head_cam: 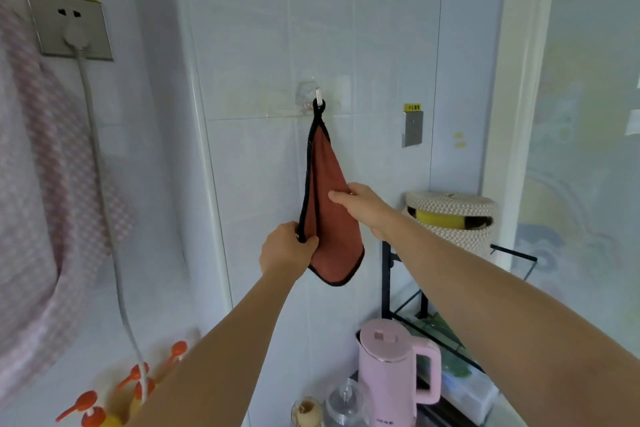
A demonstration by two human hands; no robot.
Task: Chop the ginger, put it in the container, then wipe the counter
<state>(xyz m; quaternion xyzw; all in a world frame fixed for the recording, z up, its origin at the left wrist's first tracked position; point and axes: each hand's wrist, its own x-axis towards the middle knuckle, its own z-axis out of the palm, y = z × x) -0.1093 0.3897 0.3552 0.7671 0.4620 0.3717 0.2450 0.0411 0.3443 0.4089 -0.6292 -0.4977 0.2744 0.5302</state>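
A rust-red cloth (pixel 327 229) with black trim hangs by its loop from a clear wall hook (pixel 316 98) on the white tiled wall. My left hand (pixel 286 250) grips the cloth's lower left edge, fingers curled around the black trim. My right hand (pixel 360 206) holds the cloth's right side at mid height, thumb across the front. No ginger, container or counter surface is in view.
A pink kettle (pixel 394 371) stands at the bottom right beside a black wire rack (pixel 408 295) with a woven basket (pixel 453 218) on top. Orange-capped bottles (pixel 100 409) sit at the bottom left. A plugged socket (pixel 69 24) with its cord and a pink towel (pixel 45 204) are on the left.
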